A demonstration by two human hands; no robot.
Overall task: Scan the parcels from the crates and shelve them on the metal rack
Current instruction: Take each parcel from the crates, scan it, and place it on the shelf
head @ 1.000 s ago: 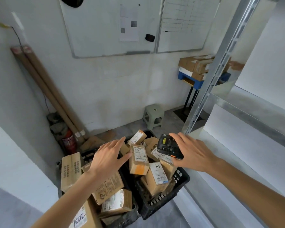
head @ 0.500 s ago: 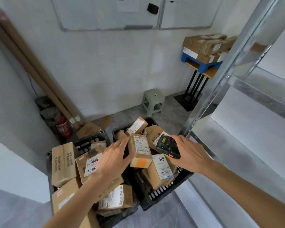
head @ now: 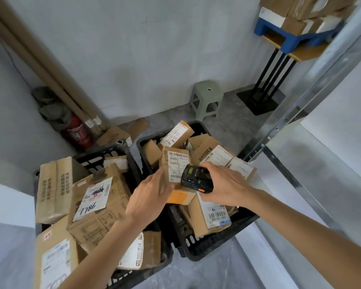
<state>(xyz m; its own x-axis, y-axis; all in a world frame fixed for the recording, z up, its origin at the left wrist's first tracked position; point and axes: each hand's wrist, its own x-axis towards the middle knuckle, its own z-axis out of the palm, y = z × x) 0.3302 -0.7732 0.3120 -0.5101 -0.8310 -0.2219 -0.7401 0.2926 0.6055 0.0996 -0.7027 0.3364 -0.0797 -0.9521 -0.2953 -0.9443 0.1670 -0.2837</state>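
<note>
Parcels fill two black crates on the floor, seen from above. The right crate [head: 215, 245] holds a jumble of small cardboard boxes, and standing upright in the middle of it is a tall narrow parcel [head: 176, 163] with a white label and an orange patch near its lower end. The left hand [head: 148, 197] is on this parcel's left side, fingers lying along the cardboard; how far the thumb wraps round cannot be told, since the back of the hand hides it. The right hand [head: 223, 182] grips a black handheld scanner [head: 196, 179], fingers curled over its top, held just in front of the parcel's label so that the lower barcode is partly covered. The scanner's screen is turned away and unreadable; only an orange button shows on its edge.

The left crate [head: 104, 152] is heaped with bigger boxes, one [head: 98, 203] bearing a label with "78LL" handwritten upside down; the left forearm crosses over the pile and hides the parcels below it. Printed text on most labels is too blurred to read.

At the right, the metal rack [head: 300, 113] shows one slanted upright and part of a shelf, the rest cut off by the frame. Against the wall stand a green stool [head: 206, 99], a red fire extinguisher [head: 78, 132] and long cardboard tubes [head: 40, 65].
</note>
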